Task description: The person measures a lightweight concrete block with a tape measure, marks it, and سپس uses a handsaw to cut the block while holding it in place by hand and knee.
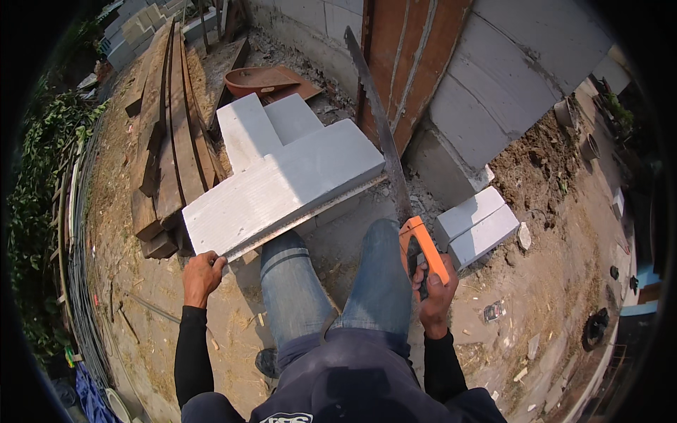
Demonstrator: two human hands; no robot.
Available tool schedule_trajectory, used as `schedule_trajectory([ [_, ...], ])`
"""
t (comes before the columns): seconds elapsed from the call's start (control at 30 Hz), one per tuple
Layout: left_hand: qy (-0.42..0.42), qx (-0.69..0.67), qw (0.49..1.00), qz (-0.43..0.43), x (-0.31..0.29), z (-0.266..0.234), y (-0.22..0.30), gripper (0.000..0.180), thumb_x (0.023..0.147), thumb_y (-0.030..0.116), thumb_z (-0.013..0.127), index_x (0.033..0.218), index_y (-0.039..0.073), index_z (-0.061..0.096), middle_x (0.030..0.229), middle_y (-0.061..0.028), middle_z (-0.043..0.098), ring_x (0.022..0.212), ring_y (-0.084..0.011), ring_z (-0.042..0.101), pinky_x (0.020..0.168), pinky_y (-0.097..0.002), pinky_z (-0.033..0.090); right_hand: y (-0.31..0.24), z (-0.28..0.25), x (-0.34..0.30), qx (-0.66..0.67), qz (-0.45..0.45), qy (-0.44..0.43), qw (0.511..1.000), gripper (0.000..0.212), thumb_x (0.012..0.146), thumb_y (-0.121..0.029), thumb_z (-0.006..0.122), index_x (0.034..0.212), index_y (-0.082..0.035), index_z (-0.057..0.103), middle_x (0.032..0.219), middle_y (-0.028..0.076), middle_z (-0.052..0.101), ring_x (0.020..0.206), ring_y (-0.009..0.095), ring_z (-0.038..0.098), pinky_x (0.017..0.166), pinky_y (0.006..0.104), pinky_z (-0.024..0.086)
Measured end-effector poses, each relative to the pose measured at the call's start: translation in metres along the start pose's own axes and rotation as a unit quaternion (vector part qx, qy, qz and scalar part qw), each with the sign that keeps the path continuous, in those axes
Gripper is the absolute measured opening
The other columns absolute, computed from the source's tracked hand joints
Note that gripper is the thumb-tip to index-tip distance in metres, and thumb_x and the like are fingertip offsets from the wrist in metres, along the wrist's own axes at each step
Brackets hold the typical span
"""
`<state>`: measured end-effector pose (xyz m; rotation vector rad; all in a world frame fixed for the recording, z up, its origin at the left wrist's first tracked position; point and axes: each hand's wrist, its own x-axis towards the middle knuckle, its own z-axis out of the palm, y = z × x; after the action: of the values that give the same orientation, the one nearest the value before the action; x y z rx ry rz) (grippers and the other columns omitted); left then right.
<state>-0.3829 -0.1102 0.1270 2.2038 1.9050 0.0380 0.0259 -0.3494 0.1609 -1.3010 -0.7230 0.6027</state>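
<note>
My right hand [435, 295] is wrapped round the orange handle of a handsaw [386, 137]. The saw's long toothed blade points up and away, passing the right end of a long white lightweight concrete block [282, 187]; whether it touches the block I cannot tell. At that block's near left corner, my left hand [202, 276] is closed with curled fingers gripping the edge. A thin rough-edged layer shows along the block's underside. Behind it, two more white blocks [247, 130] lie against its far side. The long block is partly in sunlight, partly in shadow.
Stacked wooden beams [166, 148] lie to the left. A brown basin [254, 81] sits beyond the blocks. A block wall [493, 84] and a brown door frame [412, 49] stand at the far right. Smaller white blocks [478, 222] rest by my right knee.
</note>
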Motion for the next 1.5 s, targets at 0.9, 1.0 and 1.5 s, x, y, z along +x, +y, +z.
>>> schedule_trajectory([
  [0.9, -0.041, -0.002, 0.998, -0.037, -0.009, 0.004, -0.028, 0.035, 0.09, 0.042, 0.067, 0.095, 0.009, 0.08, 0.086, -0.0222, 0.074, 0.087, -0.0426, 0.071, 0.078, -0.0512, 0.056, 0.047, 0.065, -0.029, -0.162, 0.068, -0.086, 0.981, 0.029, 0.098, -0.021, 0.071, 0.082, -0.002, 0.056, 0.064, 0.0, 0.05, 0.061, 0.009, 0.044, 0.055, 0.0322, 0.038],
  [1.0, -0.036, -0.008, 0.999, -0.033, -0.01, 0.007, -0.028, 0.034, 0.091, 0.04, 0.068, 0.096, 0.009, 0.08, 0.086, -0.0229, 0.074, 0.086, -0.0434, 0.071, 0.077, -0.0517, 0.056, 0.068, 0.081, -0.031, -0.162, 0.06, -0.108, 0.979, 0.028, 0.098, -0.02, 0.071, 0.082, -0.002, 0.056, 0.062, 0.003, 0.049, 0.059, 0.012, 0.044, 0.055, 0.0338, 0.039],
  [1.5, -0.001, 0.008, 1.0, -0.024, -0.012, 0.0, -0.019, 0.032, 0.092, 0.036, 0.069, 0.094, 0.006, 0.08, 0.083, -0.022, 0.074, 0.08, -0.0423, 0.072, 0.073, -0.0508, 0.056, 0.085, 0.096, -0.029, -0.178, 0.037, -0.12, 0.976, 0.03, 0.099, -0.021, 0.071, 0.082, -0.003, 0.055, 0.062, 0.006, 0.049, 0.058, 0.013, 0.046, 0.055, 0.0346, 0.041],
])
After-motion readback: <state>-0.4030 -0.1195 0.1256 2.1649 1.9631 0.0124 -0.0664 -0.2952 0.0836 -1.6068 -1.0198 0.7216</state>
